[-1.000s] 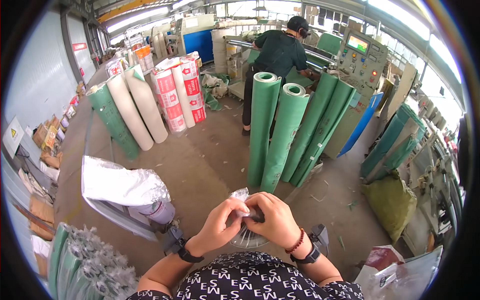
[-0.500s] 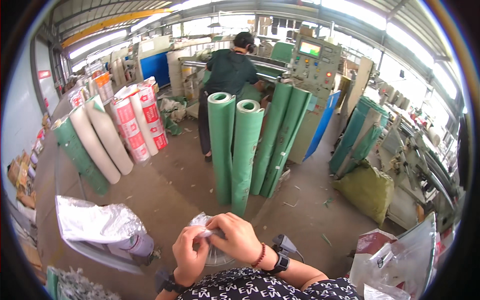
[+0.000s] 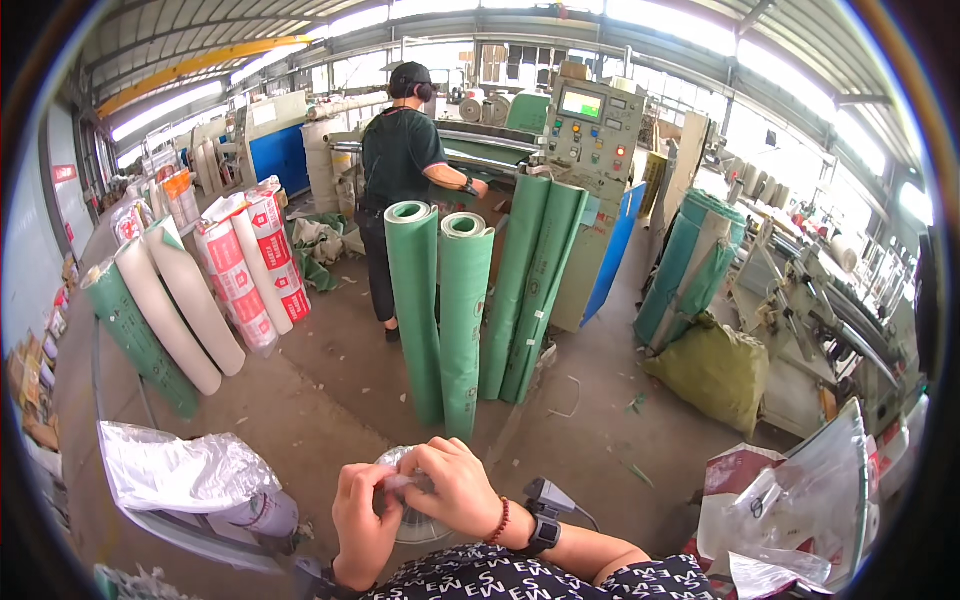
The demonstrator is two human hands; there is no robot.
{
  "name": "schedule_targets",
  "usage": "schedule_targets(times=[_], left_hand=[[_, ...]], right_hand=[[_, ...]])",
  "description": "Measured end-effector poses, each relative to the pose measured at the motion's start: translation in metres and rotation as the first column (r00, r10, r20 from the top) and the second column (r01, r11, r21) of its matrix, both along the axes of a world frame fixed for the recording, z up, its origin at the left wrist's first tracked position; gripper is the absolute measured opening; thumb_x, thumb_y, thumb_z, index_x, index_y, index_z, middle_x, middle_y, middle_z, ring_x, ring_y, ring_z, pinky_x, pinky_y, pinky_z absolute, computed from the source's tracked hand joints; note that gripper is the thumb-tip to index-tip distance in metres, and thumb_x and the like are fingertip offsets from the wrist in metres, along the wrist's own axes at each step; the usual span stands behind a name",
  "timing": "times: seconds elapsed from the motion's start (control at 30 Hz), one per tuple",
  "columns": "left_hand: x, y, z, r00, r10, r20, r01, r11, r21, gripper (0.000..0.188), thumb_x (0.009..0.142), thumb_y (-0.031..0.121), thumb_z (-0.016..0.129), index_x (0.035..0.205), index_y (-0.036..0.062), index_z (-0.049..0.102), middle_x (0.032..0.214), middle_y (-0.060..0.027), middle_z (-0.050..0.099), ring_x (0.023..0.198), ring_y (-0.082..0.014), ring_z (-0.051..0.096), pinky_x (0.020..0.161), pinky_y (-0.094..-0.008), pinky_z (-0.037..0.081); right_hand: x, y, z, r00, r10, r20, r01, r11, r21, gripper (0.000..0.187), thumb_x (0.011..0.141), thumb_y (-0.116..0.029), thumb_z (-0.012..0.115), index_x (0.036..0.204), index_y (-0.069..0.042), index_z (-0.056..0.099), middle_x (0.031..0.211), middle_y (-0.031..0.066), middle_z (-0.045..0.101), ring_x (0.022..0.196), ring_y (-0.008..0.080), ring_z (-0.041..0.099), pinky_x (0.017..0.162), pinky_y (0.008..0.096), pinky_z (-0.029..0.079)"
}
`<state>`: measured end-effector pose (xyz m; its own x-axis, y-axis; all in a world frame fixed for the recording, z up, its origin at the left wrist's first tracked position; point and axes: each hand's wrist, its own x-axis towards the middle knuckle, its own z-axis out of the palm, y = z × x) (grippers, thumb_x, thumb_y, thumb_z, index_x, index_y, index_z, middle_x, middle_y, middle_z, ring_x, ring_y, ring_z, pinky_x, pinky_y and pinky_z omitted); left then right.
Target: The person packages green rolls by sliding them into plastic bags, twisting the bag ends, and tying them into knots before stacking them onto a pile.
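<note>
Both my hands are low in the middle, close to my body, pinching a gathered bit of clear plastic film (image 3: 403, 482). My left hand (image 3: 364, 521) has its thumb and fingers closed on the film from the left. My right hand (image 3: 455, 489) grips it from the right, fingers bent over. Beneath them shows the round end of a plastic-wrapped object (image 3: 421, 528); my hands hide most of it. Just ahead stand two upright green rolls (image 3: 412, 310), with two more dark green rolls (image 3: 535, 290) beside them.
To the left lean white and green rolls (image 3: 165, 310) and red-and-white wrapped rolls (image 3: 240, 280). Plastic film lies over a bin (image 3: 190, 470) at the near left. A person (image 3: 400, 180) stands at a machine with a control panel (image 3: 595, 130). A yellowish sack (image 3: 710, 375) is at right.
My view has shifted a little to the right. The person at the machine has straightened up from bending. My hands still pinch the film, fingers slightly moved.
</note>
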<state>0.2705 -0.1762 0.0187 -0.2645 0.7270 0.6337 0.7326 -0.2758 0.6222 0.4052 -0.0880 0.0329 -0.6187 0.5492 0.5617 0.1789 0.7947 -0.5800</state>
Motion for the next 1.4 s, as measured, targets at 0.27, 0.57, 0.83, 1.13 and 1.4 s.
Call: schedule_targets(times=[0.27,0.57,0.83,1.13,1.4], left_hand=[[-0.018,-0.003,-0.002,0.996,-0.079,-0.037,0.081,0.996,0.031,0.032,0.069,-0.009,0.062,0.099,0.0034,0.057,0.094,-0.0121,0.062,0.091,-0.0302,0.059,0.093,-0.0434,0.046],[-0.021,-0.007,-0.008,0.846,-0.281,0.454,0.355,0.931,-0.085,0.015,0.088,-0.002,0.059,0.102,-0.0001,0.055,0.095,-0.0055,0.063,0.089,-0.0132,0.064,0.101,-0.0346,0.043],[-0.022,-0.020,-0.008,0.878,-0.323,0.353,0.359,0.932,-0.042,0.016,0.083,-0.005,0.061,0.098,0.0025,0.063,0.101,-0.0081,0.065,0.105,-0.0231,0.061,0.104,-0.0396,0.040],[-0.026,-0.025,-0.009,0.929,-0.369,0.016,0.369,0.929,-0.026,0.026,0.082,0.013,0.067,0.106,0.0040,0.063,0.102,-0.0109,0.066,0.104,-0.0304,0.060,0.097,-0.0447,0.042],[-0.025,-0.028,-0.016,0.950,-0.299,-0.087,0.299,0.954,-0.006,0.021,0.076,0.007,0.064,0.097,0.0039,0.063,0.095,-0.0120,0.064,0.092,-0.0304,0.061,0.090,-0.0436,0.046]], right_hand=[[0.002,0.003,-0.003,0.786,0.366,-0.498,-0.612,0.350,-0.709,0.027,0.083,0.002,0.052,0.109,-0.004,0.054,0.101,-0.0007,0.059,0.098,0.0074,0.054,0.092,0.0261,0.041],[0.015,-0.009,-0.002,0.957,0.290,-0.014,-0.280,0.908,-0.312,0.038,0.070,-0.003,0.074,0.107,-0.012,0.066,0.096,0.0086,0.060,0.092,0.0276,0.057,0.081,0.0349,0.048],[0.014,-0.015,0.011,0.971,0.238,-0.023,-0.239,0.956,-0.173,0.020,0.072,-0.004,0.079,0.089,-0.008,0.068,0.090,0.0049,0.057,0.083,0.0185,0.057,0.069,0.0294,0.048],[0.002,-0.016,0.025,0.953,0.289,-0.093,-0.302,0.863,-0.405,0.024,0.077,-0.009,0.077,0.098,-0.006,0.066,0.087,0.0038,0.056,0.075,0.0140,0.055,0.065,0.0272,0.046],[0.024,-0.024,0.045,0.810,0.159,0.564,-0.259,0.961,0.102,0.038,0.072,-0.040,0.077,0.093,-0.010,0.069,0.080,0.0044,0.059,0.077,0.0231,0.061,0.068,0.0348,0.049]])
